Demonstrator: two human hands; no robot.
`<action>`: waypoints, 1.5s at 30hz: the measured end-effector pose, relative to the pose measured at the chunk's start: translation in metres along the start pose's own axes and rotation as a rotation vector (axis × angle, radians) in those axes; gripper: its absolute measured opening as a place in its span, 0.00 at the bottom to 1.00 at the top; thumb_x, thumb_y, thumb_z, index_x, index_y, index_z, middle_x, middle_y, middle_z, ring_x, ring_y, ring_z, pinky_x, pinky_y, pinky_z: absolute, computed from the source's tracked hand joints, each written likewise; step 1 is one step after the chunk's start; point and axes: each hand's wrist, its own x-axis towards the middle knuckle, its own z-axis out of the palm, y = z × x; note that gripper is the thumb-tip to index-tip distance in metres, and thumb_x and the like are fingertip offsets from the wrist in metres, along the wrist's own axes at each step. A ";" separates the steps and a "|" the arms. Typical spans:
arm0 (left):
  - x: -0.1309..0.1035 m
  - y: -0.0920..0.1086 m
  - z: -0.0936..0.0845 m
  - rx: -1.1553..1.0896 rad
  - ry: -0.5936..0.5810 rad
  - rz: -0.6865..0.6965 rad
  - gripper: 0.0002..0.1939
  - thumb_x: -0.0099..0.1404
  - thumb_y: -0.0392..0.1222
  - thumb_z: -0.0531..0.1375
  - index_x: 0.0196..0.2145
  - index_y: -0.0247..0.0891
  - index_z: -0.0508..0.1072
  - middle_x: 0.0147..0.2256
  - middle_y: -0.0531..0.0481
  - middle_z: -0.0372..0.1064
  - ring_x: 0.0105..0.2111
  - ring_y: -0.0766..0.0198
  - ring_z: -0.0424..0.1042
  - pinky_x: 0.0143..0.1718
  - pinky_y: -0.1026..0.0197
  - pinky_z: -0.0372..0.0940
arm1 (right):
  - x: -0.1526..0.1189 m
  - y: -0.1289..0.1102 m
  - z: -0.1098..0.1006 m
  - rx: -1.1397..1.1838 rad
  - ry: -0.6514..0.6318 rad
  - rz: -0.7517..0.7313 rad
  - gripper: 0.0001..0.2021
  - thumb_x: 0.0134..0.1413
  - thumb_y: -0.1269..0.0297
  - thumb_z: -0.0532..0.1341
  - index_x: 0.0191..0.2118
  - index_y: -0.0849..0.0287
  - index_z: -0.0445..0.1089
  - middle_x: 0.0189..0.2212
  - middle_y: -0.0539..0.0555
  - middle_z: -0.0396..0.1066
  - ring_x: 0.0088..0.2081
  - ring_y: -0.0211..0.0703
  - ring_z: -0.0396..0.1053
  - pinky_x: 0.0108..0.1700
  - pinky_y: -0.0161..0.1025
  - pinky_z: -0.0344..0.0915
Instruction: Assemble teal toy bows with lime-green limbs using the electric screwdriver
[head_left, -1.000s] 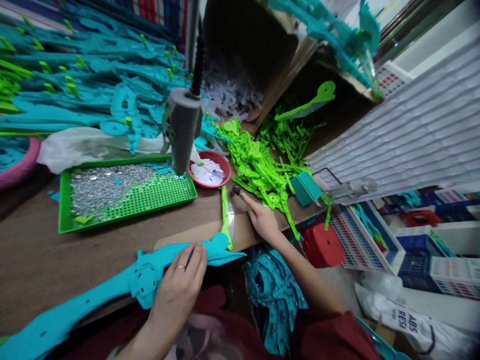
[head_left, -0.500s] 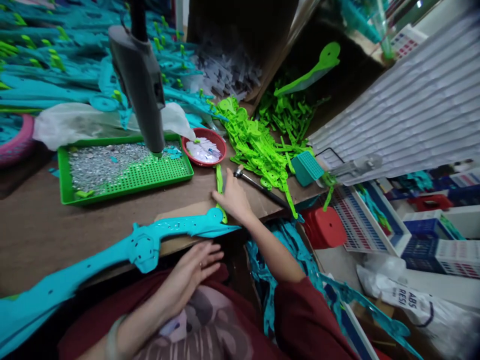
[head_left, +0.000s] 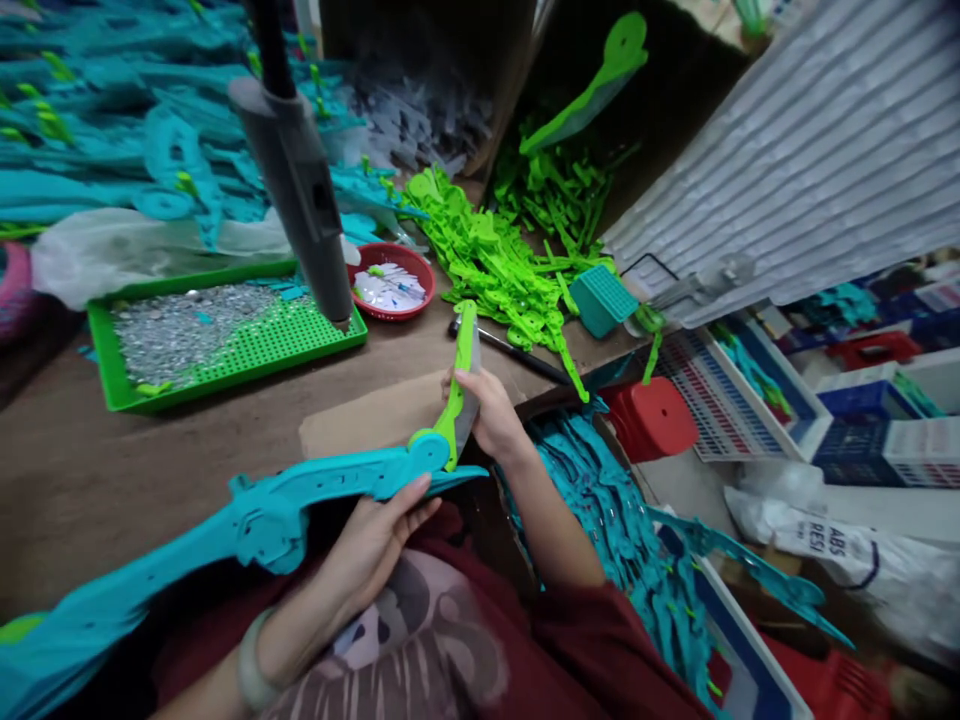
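A long turquoise plastic part [head_left: 330,474] lies across the table's front edge, reaching to the lower left. My left hand [head_left: 382,535] holds it from below near its right end, with the thumb on its lower edge. My right hand [head_left: 486,412] grips a green plastic piece [head_left: 463,350], which stands up at a slant. The round lower end of the green piece meets the turquoise part's rounded end. A black-handled tool [head_left: 517,352] rests on the table behind my right hand. A grey powered driver [head_left: 300,195] hangs above the green tray.
The green tray [head_left: 107,370] holds many small metal pieces. Beside it is a red bowl [head_left: 429,292] with whitish pieces. A green parts pile [head_left: 499,265] and a teal basket [head_left: 602,300] stand behind. Below right are turquoise parts [head_left: 600,480] and a red stool [head_left: 656,418].
My right hand has taken hold of the green piece and raised it from the table. My left hand has moved up onto the turquoise part. The view has shifted slightly.
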 end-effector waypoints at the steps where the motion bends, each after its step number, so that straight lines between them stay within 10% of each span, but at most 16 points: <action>1: 0.001 -0.001 0.000 0.026 0.002 0.017 0.23 0.45 0.45 0.78 0.38 0.38 0.80 0.43 0.48 0.78 0.43 0.60 0.75 0.44 0.57 0.76 | 0.000 -0.004 -0.005 -0.009 -0.073 0.043 0.17 0.43 0.50 0.67 0.31 0.60 0.70 0.25 0.47 0.68 0.27 0.36 0.65 0.30 0.33 0.63; 11: -0.004 -0.011 0.003 0.309 0.040 0.256 0.24 0.50 0.50 0.74 0.44 0.42 0.78 0.46 0.51 0.78 0.59 0.53 0.68 0.67 0.49 0.55 | 0.021 -0.023 -0.015 -0.170 -0.386 0.003 0.19 0.46 0.47 0.67 0.27 0.60 0.69 0.22 0.48 0.69 0.23 0.34 0.63 0.24 0.32 0.59; 21: -0.009 -0.001 0.001 0.274 0.146 0.336 0.18 0.48 0.47 0.76 0.34 0.41 0.77 0.36 0.54 0.78 0.44 0.56 0.75 0.54 0.56 0.66 | -0.022 0.007 0.008 0.226 0.067 -0.256 0.14 0.56 0.50 0.60 0.30 0.55 0.64 0.23 0.46 0.63 0.25 0.35 0.59 0.29 0.33 0.59; 26: -0.006 0.000 -0.009 0.408 -0.056 0.177 0.16 0.52 0.48 0.74 0.33 0.38 0.75 0.30 0.51 0.75 0.29 0.63 0.71 0.34 0.61 0.67 | -0.006 0.011 -0.012 0.116 0.123 -0.189 0.18 0.52 0.44 0.61 0.31 0.55 0.63 0.22 0.47 0.63 0.24 0.36 0.59 0.28 0.34 0.59; 30: -0.027 0.008 -0.058 0.285 -0.226 -0.018 0.24 0.56 0.44 0.72 0.49 0.37 0.75 0.46 0.39 0.77 0.38 0.59 0.77 0.39 0.59 0.69 | 0.021 0.018 -0.027 -0.014 0.177 -0.069 0.26 0.40 0.37 0.65 0.31 0.55 0.62 0.23 0.48 0.64 0.24 0.37 0.62 0.27 0.36 0.61; 33: -0.062 0.007 -0.114 0.066 0.101 0.178 0.23 0.58 0.42 0.71 0.51 0.39 0.73 0.49 0.39 0.76 0.40 0.60 0.77 0.41 0.60 0.69 | 0.022 0.022 -0.036 -0.397 0.312 -0.128 0.31 0.39 0.32 0.64 0.38 0.56 0.66 0.29 0.55 0.69 0.31 0.51 0.70 0.31 0.48 0.67; 37: -0.102 0.009 -0.166 -0.234 0.520 0.508 0.21 0.61 0.51 0.67 0.48 0.39 0.73 0.50 0.41 0.75 0.40 0.61 0.76 0.40 0.60 0.70 | 0.017 0.006 -0.024 -1.202 0.608 -0.650 0.49 0.43 0.41 0.70 0.69 0.52 0.55 0.57 0.80 0.62 0.62 0.80 0.59 0.49 0.75 0.62; 40: -0.109 0.020 -0.183 -0.304 0.589 0.590 0.21 0.61 0.56 0.67 0.43 0.37 0.73 0.44 0.43 0.76 0.40 0.60 0.76 0.39 0.60 0.70 | 0.007 -0.004 0.038 -1.229 0.131 -0.862 0.34 0.57 0.45 0.62 0.67 0.49 0.59 0.52 0.74 0.67 0.48 0.69 0.72 0.44 0.68 0.68; 43: -0.102 0.030 -0.184 -0.326 0.597 0.614 0.20 0.59 0.55 0.70 0.37 0.37 0.72 0.40 0.47 0.75 0.41 0.60 0.76 0.39 0.62 0.69 | -0.001 0.017 0.138 -1.090 -0.717 -0.694 0.20 0.61 0.48 0.59 0.52 0.54 0.71 0.40 0.61 0.73 0.37 0.52 0.73 0.38 0.52 0.72; 45: -0.096 0.034 -0.181 -0.332 0.580 0.614 0.19 0.58 0.53 0.71 0.36 0.38 0.72 0.41 0.47 0.75 0.43 0.59 0.75 0.39 0.62 0.69 | -0.001 0.046 0.204 -1.016 -0.945 -0.528 0.19 0.62 0.52 0.58 0.50 0.59 0.72 0.42 0.61 0.75 0.42 0.51 0.74 0.45 0.49 0.71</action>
